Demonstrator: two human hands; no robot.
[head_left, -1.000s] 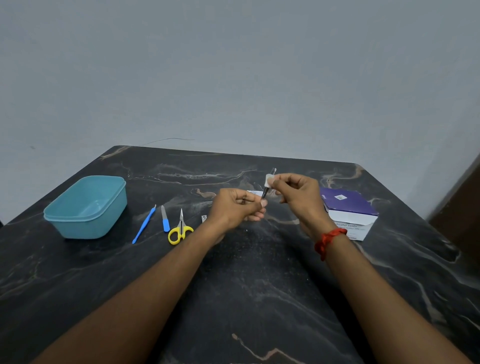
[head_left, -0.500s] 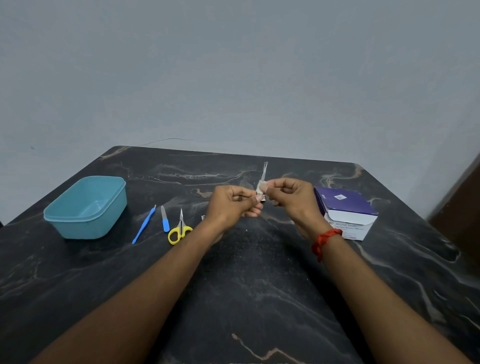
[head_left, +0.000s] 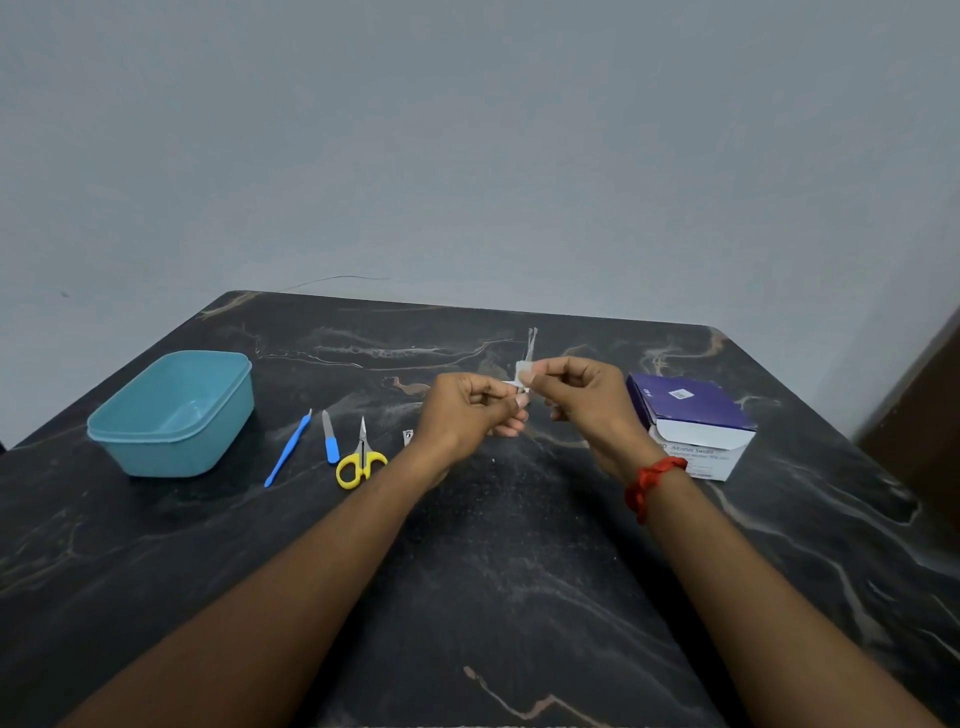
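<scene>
Above table (head_left: 519, 571): left hand (head_left: 467, 410) curled, gripping metal tool (head_left: 531, 344); right hand (head_left: 587, 400) pinching white swab (head_left: 523, 370) on it.

White front of purple-lidded box (head_left: 698, 457): "Alcohol Swabs"; smaller print unreadable

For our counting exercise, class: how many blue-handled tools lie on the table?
2: a slim blue stick beside the teal tub, and a blue-handled file between it and the yellow scissors. The left hand may hide others.
</scene>
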